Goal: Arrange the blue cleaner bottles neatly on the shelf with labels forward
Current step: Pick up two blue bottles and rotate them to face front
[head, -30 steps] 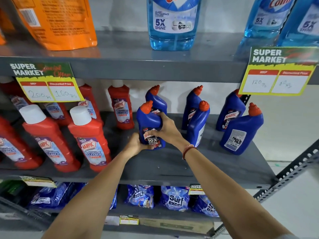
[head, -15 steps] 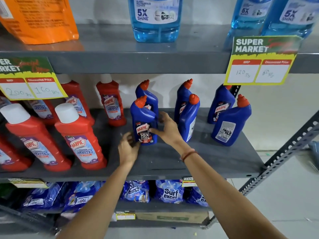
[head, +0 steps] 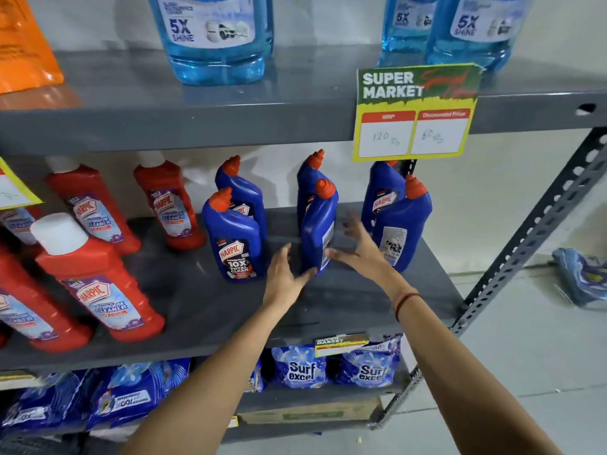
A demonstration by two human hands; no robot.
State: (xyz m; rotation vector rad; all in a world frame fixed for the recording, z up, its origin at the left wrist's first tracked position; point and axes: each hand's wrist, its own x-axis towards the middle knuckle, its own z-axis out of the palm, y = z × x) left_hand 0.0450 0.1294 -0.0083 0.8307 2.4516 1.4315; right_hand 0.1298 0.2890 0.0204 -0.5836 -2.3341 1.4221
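Six blue cleaner bottles [head: 236, 238], at least five red cleaner bottles [head: 98, 284], three clear blue jugs [head: 213, 37], two Surf Excel packs [head: 300, 367].

Glossy plastic blue bottles [head: 236, 238]; shelf [head: 197, 300] seemingly painted metal.

Both forearms are bare, with no sleeves showing anywhere along them up to the lower edge of the view. The right hand [head: 356, 254] has a thin red thread band [head: 404, 302] wound around the wrist just behind it, sitting slightly askew. The left hand [head: 284, 279] wears nothing: no ring, watch or band on it or its wrist.
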